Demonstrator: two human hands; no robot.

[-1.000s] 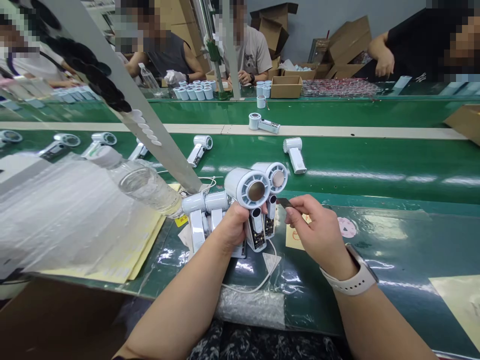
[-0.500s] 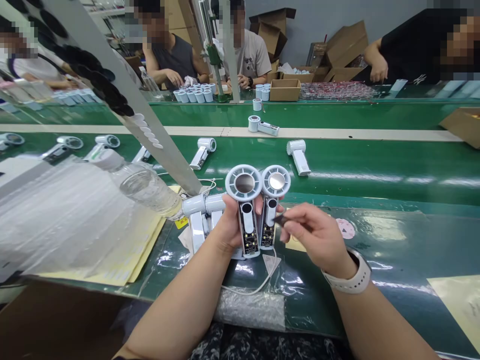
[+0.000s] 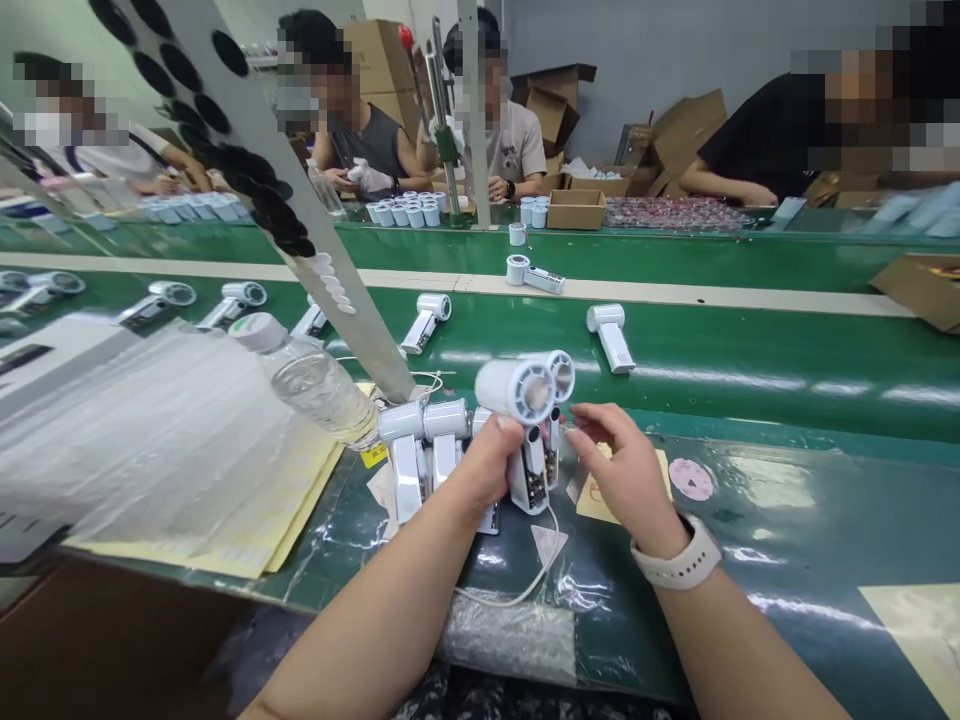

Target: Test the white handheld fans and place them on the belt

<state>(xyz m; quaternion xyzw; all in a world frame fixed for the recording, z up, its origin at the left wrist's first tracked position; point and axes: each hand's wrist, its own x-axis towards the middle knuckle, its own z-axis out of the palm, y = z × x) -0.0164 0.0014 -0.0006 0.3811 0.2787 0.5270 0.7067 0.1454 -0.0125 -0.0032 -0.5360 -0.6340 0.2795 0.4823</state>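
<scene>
Two white fans [image 3: 517, 392] in left hand [image 3: 487, 468]; right hand [image 3: 624, 478] half-open, empty, over green bench [image 3: 757, 530].

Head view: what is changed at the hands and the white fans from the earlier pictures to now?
The left hand has turned the front handheld fan, its head now facing right, not the camera. The right hand has opened; its small dark piece no longer shows. The standing fans and water bottle stayed put.

1. Handheld fan [image 3: 517, 392]: casing showing glossy white.
2. Circuit board [image 3: 534, 488]: showing dark, speckled with gold.
3. Watch strap [image 3: 679, 562]: showing off-white.
4. Conveyor belt [image 3: 750, 395]: gleaming green.
5. Round sticker [image 3: 691, 479]: showing pale pink.
6. Garment [image 3: 450, 702]: showing a dark mottled pattern.
</scene>
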